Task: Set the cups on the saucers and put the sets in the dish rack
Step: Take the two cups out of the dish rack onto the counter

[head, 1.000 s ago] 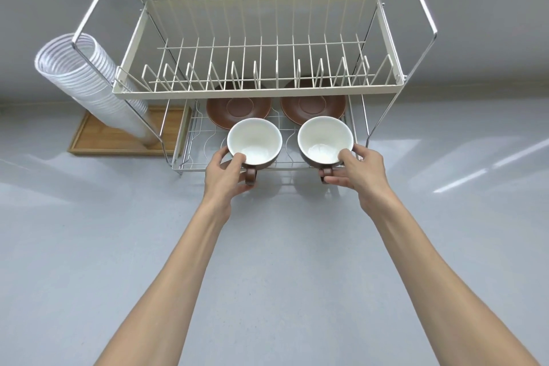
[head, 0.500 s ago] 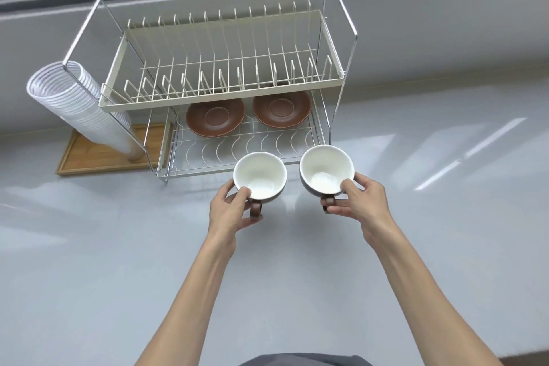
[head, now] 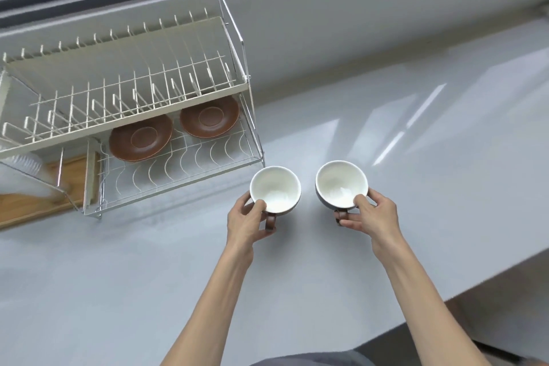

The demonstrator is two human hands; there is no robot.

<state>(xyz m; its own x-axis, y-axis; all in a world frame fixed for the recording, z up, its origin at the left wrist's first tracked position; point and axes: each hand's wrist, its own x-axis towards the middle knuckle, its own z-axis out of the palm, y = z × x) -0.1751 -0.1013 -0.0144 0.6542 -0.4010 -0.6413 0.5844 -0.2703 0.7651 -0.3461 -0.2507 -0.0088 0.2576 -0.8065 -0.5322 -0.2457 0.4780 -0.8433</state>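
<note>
Over the grey tabletop [head: 386, 157], right of the dish rack [head: 127, 116] whose lower shelf holds two brown saucers [head: 141, 140], each hand should keep its fingers pinching rim and handle, left hand [head: 246, 223] levelling the left cup [head: 275, 189], right hand [head: 371, 217] the right cup [head: 341, 184].

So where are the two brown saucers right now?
Both brown saucers lie side by side on the dish rack's lower shelf, left of the cups.

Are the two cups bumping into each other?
Apart. The head view shows a strip of grey counter between the left cup and the right cup.
</note>
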